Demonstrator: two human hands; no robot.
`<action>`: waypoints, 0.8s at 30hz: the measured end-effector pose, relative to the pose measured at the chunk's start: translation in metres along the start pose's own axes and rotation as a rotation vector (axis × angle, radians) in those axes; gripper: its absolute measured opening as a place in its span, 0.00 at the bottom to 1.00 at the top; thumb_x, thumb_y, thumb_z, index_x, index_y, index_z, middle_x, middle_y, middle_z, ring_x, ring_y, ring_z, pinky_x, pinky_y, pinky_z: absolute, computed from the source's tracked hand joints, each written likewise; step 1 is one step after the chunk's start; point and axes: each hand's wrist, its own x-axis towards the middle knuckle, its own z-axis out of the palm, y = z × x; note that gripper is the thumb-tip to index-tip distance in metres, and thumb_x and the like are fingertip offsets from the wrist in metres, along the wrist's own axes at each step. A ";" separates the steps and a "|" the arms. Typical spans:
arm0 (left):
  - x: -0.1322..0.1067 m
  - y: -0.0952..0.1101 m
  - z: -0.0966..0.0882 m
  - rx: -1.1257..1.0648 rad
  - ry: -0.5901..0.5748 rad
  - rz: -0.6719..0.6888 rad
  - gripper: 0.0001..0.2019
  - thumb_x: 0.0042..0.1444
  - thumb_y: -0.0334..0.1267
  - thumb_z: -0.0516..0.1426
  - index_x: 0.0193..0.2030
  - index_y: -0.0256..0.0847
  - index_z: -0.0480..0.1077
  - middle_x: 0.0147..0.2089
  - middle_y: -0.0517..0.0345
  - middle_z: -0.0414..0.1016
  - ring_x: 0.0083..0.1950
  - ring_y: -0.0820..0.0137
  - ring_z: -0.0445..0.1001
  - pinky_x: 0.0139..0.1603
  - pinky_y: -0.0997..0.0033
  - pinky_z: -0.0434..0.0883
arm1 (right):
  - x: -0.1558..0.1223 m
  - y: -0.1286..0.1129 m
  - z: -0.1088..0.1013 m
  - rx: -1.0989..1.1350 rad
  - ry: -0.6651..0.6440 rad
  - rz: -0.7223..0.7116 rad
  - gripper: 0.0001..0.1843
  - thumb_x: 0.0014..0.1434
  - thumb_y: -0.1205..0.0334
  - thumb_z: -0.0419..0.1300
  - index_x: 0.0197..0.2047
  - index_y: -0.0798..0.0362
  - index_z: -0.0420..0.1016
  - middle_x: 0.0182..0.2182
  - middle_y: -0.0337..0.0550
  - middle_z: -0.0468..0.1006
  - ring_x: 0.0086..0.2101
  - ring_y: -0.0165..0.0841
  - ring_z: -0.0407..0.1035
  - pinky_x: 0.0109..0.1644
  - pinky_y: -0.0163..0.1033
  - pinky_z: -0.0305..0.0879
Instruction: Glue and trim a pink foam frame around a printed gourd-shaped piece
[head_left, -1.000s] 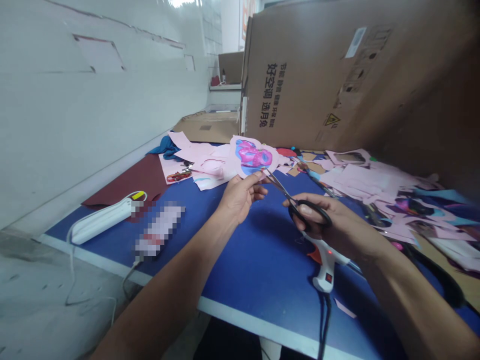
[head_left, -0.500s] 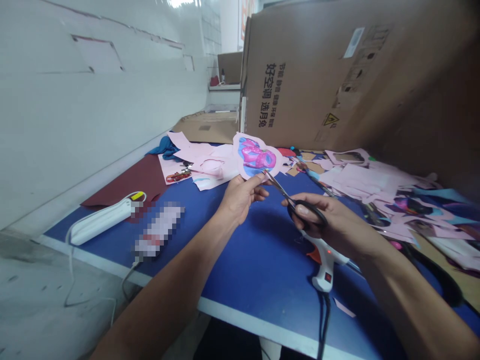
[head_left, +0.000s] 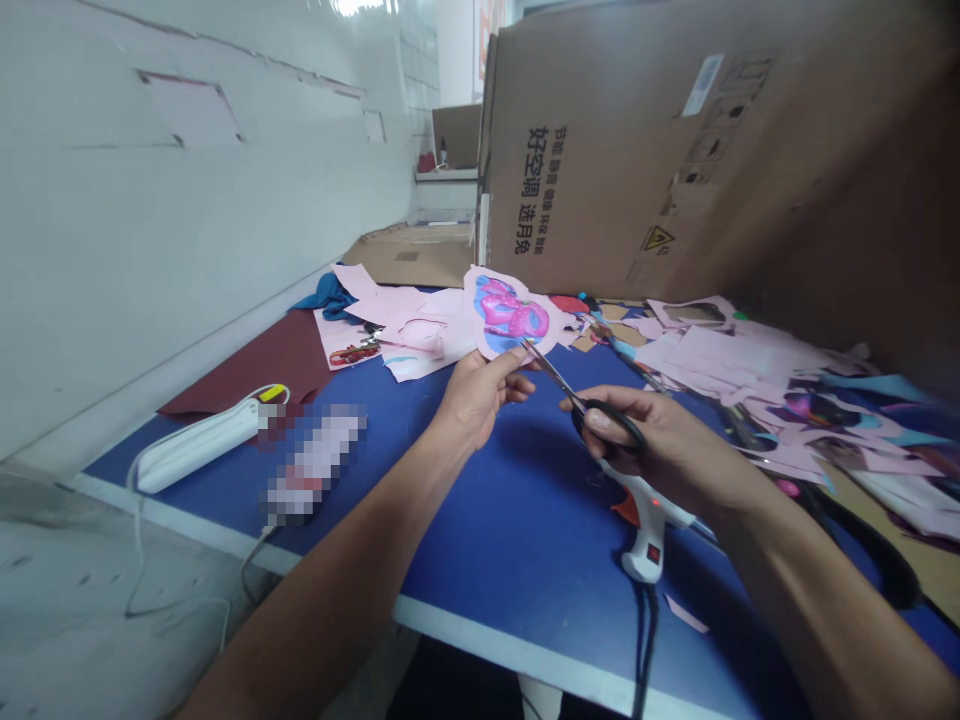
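My left hand (head_left: pixel 478 395) pinches a pink paper cutout (head_left: pixel 510 318) printed with a glossy pink and blue figure, holding it up by its lower edge. My right hand (head_left: pixel 628 435) grips black-handled scissors (head_left: pixel 592 405) through the finger loops. Their steel blades reach up to the cutout's lower edge near my left thumb. I cannot tell if the paper lies between the blades. Just below my right hand, a white hot glue gun (head_left: pixel 649 535) rests on the blue table (head_left: pixel 510 500).
A white power strip (head_left: pixel 199 445) and a pixelated object (head_left: pixel 315 465) lie on the table, with a maroon sheet (head_left: pixel 255 365) behind them. Pink paper scraps (head_left: pixel 750 375) are heaped to the right, below a large cardboard box (head_left: pixel 622 150). The glue gun's black cord drops over the table's front edge.
My right hand and the scissors have shifted slightly left toward the cutout. The cutout has turned a little in my left hand.
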 end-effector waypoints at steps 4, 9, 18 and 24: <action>0.001 -0.001 0.000 0.000 -0.005 0.006 0.11 0.58 0.41 0.70 0.40 0.37 0.79 0.39 0.50 0.85 0.28 0.76 0.75 0.32 0.74 0.70 | 0.000 0.001 0.000 -0.007 0.004 -0.001 0.27 0.55 0.39 0.80 0.49 0.50 0.87 0.25 0.37 0.75 0.22 0.25 0.53 0.25 0.35 0.42; 0.000 0.000 0.000 -0.004 -0.007 0.008 0.10 0.58 0.41 0.70 0.40 0.37 0.79 0.39 0.50 0.85 0.28 0.75 0.75 0.32 0.75 0.70 | 0.000 -0.001 0.000 -0.013 0.011 0.006 0.30 0.54 0.39 0.80 0.50 0.51 0.87 0.25 0.37 0.75 0.22 0.26 0.53 0.24 0.35 0.42; 0.000 0.000 0.000 -0.003 0.000 0.001 0.10 0.58 0.41 0.70 0.40 0.37 0.79 0.41 0.50 0.86 0.28 0.76 0.75 0.32 0.74 0.70 | 0.001 -0.001 0.004 0.000 0.031 0.030 0.30 0.49 0.40 0.83 0.48 0.51 0.86 0.23 0.36 0.74 0.21 0.25 0.55 0.23 0.34 0.41; 0.002 0.004 -0.001 -0.034 0.086 0.038 0.08 0.59 0.39 0.68 0.42 0.38 0.79 0.38 0.52 0.86 0.27 0.76 0.75 0.31 0.75 0.69 | -0.005 -0.005 -0.017 -0.153 0.009 0.010 0.31 0.48 0.40 0.83 0.50 0.49 0.87 0.28 0.40 0.78 0.27 0.31 0.67 0.29 0.36 0.60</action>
